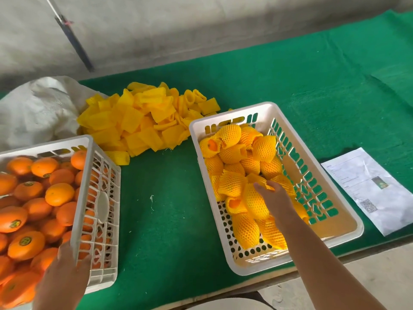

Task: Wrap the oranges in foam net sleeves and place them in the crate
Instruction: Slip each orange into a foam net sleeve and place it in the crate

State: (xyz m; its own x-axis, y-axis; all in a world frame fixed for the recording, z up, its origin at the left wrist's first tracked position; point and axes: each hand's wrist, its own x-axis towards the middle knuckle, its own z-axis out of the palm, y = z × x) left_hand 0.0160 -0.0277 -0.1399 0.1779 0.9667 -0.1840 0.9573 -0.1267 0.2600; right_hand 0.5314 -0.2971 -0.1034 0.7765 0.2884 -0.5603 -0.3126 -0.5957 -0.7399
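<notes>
Head view, looking down at a green bench (169,198).

Near left: a white crate of bare oranges (59,194), tipped up, very full. Left hand (64,271) at its near rim (77,247), fingers lying over the edge; gripping or just resting, cannot tell.

Right: a second white crate (274,262), flat on the bench. Inside, a heap of wrapped oranges (232,151), each in a yellow foam net. Right hand (271,198) down in this crate, on top of one wrapped orange (254,203). Fingers curled over it, seemingly holding it, about to set it down or just letting go. Hard to tell which.

Far middle: a big pile of flat yellow foam net sleeves (143,119), not used yet. One more sleeve (118,157) lying just beside the left crate. Far left: a white sack (38,110). Far right: a sheet of paper (375,191) with a square code.

Job partly done, probably less than half. Right crate well filled but with bare floor at its near end. Plenty of bare oranges left to wrap. Plenty of sleeves left too.
</notes>
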